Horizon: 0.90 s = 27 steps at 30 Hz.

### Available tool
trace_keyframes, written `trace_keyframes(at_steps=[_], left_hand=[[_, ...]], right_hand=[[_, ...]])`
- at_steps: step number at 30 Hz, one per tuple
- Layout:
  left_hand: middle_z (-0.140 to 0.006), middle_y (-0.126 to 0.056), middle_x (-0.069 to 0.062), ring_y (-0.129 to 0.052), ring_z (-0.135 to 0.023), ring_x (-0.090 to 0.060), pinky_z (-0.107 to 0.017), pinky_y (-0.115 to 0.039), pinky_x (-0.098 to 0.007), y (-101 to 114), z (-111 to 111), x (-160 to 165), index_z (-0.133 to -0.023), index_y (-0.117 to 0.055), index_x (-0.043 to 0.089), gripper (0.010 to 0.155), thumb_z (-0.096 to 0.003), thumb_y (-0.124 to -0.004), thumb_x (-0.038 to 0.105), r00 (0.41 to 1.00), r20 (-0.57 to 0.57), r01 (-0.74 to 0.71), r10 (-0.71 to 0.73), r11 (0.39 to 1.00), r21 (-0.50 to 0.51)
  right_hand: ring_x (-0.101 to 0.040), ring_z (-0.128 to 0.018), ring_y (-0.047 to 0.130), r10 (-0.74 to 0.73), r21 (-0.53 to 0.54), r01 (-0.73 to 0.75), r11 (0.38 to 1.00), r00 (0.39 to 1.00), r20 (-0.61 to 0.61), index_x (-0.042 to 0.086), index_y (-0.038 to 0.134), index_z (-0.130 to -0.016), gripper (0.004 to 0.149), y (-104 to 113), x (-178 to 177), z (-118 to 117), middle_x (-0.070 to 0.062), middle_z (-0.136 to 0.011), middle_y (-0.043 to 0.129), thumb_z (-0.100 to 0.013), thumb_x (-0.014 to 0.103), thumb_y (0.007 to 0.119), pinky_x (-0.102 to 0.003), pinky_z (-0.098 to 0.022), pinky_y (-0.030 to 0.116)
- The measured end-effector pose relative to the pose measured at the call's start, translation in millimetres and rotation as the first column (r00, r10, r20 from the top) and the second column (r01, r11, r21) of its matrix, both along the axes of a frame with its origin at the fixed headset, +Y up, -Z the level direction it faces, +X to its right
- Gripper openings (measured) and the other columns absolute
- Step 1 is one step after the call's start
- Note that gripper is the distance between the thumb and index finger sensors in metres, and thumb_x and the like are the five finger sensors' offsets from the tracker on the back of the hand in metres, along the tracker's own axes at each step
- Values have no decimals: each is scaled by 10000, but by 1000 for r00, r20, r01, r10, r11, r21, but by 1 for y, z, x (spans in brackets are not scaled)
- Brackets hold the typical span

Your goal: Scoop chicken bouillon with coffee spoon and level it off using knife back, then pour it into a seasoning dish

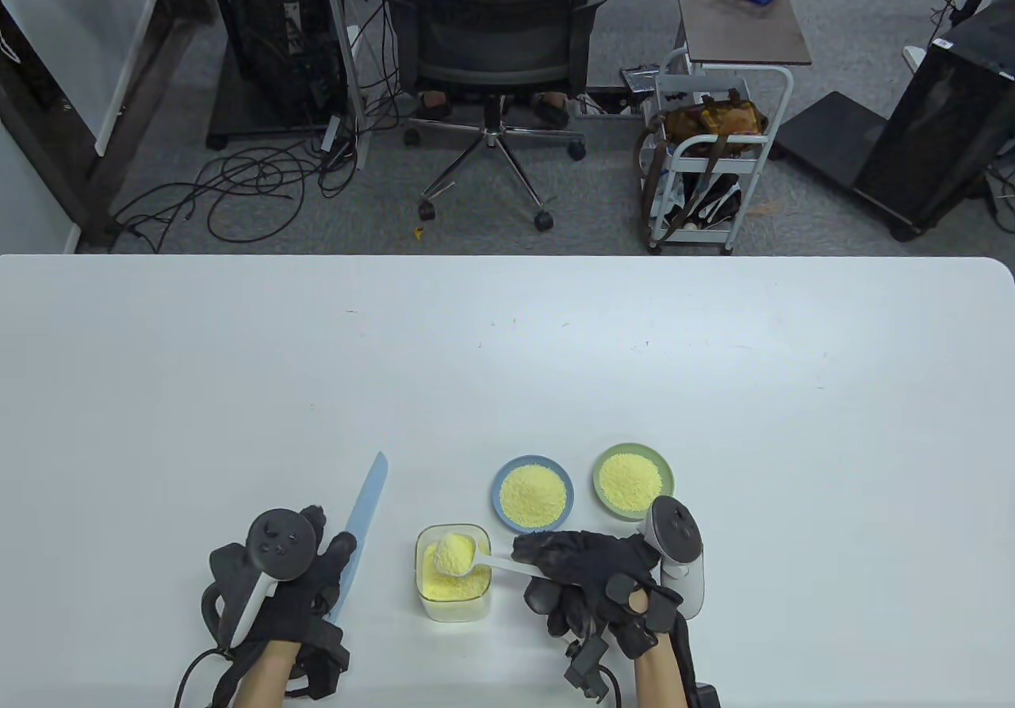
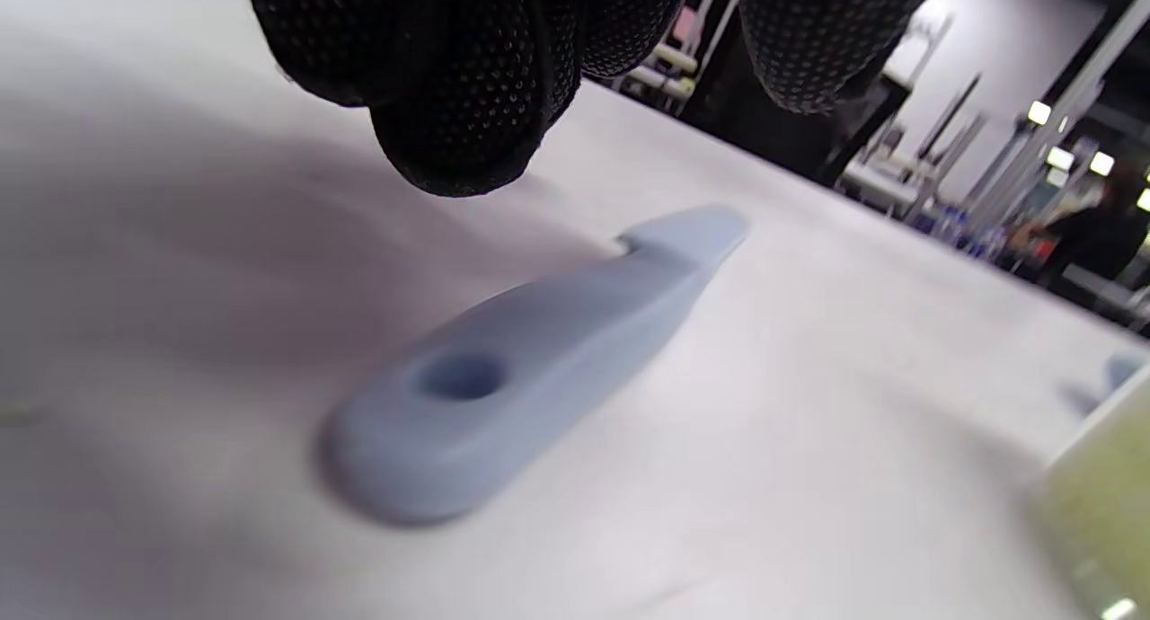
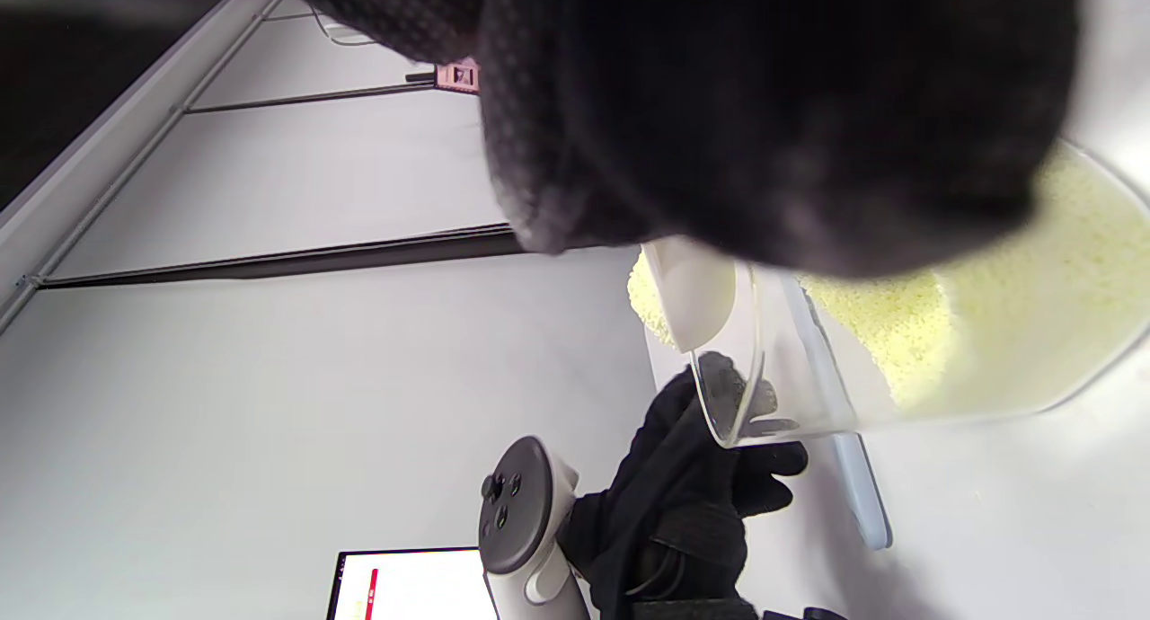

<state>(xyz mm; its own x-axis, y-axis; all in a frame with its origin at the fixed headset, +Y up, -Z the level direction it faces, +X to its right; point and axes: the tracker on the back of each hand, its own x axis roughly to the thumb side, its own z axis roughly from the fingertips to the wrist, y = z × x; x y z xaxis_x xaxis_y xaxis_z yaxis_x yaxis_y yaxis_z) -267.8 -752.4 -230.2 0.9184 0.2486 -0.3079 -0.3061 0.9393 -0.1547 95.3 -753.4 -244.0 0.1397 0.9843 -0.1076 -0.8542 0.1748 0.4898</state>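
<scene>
Scoop step looks done: right hand (image 1: 603,581), lower centre-right of table view, has its fingers curled round the handle of the white spoon (image 1: 484,559), bowl heaped w/ yellow bouillon (image 1: 453,553) well above the rim. Spoon bowl hangs over the clear box (image 1: 453,593) of bouillon, lower centre, so spill would fall back in. Right grip = closed on spoon handle.

Levelling not yet done. Pale blue knife (image 1: 363,526) lies flat on the white surface (image 1: 507,359), lower left, blade pointing toward the upper part of the frame. Left hand (image 1: 277,581) sits over its handle end. In left wrist view the handle (image 2: 530,350) lies bare on the surface, gloved fingertips (image 2: 458,108) hang above it, not touching as far as I can see. Left grip = loosely curled, holding nothing; judged about to pick the knife up.

Left to do: lift knife, scrape its back across spoon, tip into a dish. Two small dishes just above the box: blue dish (image 1: 533,494) and green dish (image 1: 633,480), both w/ a yellow pile in them already. Can't tell which is the target.

Bouillon: fine, dry, pale yellow grains, mounded loose on the spoon; prob sheds easily if jolted. Right wrist view shows the box wall & grains close up, mostly blocked by glove.
</scene>
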Motion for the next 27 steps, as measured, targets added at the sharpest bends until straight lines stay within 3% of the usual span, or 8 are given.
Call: trace_keyframes(at_steps=[2,9,16,27], left_hand=[[-831,-863,-174,-963,-546,-231,-411,-775,-339,-3,-3,1,-984,-654,127,660,-451,-813,482,996,20,87,-86,992,-94],[-640,-939,-120,-999,-394,-170,-315,-803,-307,-7,-4,3,-903,-752,113,670,-385,-864,522,997,50,60,-50,970,-237],[-585,-948,-101,-1006,-346,-152,-286,-812,-295,-9,-3,19,-874,-753,72,685,-365,-887,509,972,123,221,-199,955,-201],[-495,-953,-65,-992,-266,-137,-252,-810,-295,-14,-6,22,-747,-822,106,571,-357,-906,515,981,154,156,-121,957,-243]], right_hand=[[74,122,892,5,4,-5,1000,1000,-5,-135,743,-722,407,0,0,0,-315,-285,916,-417,134,731,-277,-46,916],[76,122,892,11,6,-11,1000,1000,-5,-135,744,-721,407,-1,0,0,-314,-284,917,-417,135,731,-276,-46,916],[75,121,892,11,5,-11,1000,1000,-1,-135,743,-722,407,-1,1,0,-314,-285,917,-418,135,731,-276,-46,916],[76,119,892,22,18,-22,1000,1000,0,-132,742,-725,408,-1,2,0,-312,-288,917,-419,138,730,-275,-48,916]])
